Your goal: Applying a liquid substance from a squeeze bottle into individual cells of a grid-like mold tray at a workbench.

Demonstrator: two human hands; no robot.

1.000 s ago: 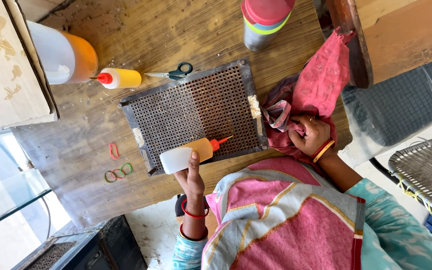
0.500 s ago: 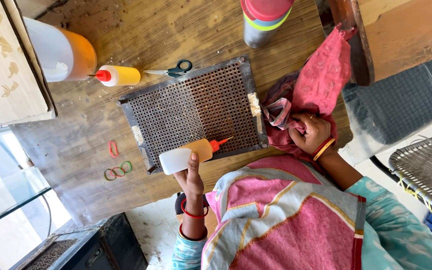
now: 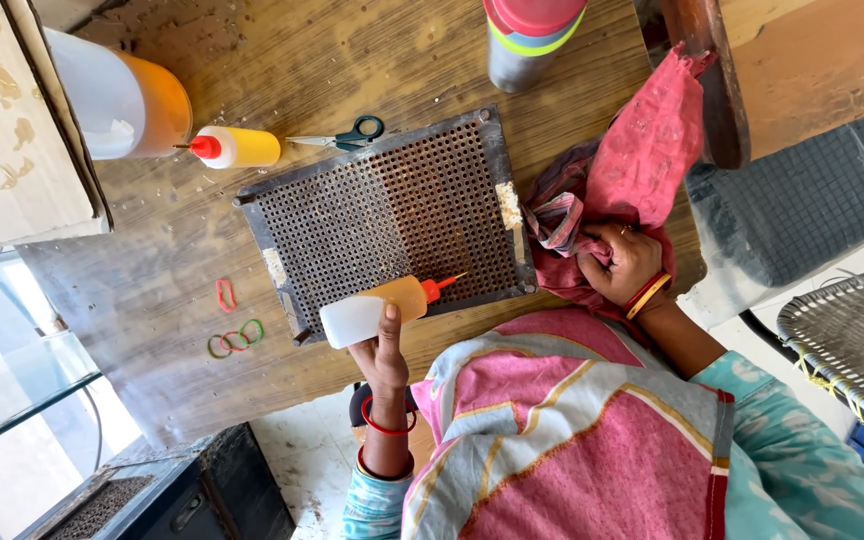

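My left hand (image 3: 384, 355) holds a small squeeze bottle (image 3: 372, 308) with orange liquid and a red nozzle. The bottle lies sideways over the near edge of a dark perforated metal plate (image 3: 392, 210) on the wooden table (image 3: 152, 270), its nozzle pointing right. My right hand (image 3: 624, 262), with bangles at the wrist, grips a crumpled pink cloth (image 3: 642, 160) at the plate's right edge.
A second yellow squeeze bottle (image 3: 237, 147) and scissors (image 3: 342, 135) lie beyond the plate. A large jug of orange liquid (image 3: 127, 100) stands next to a cardboard box (image 3: 2, 120). Rubber bands (image 3: 234, 338) lie at the left, stacked cups (image 3: 532, 40) at the top, a wicker seat (image 3: 852, 330) at the right.
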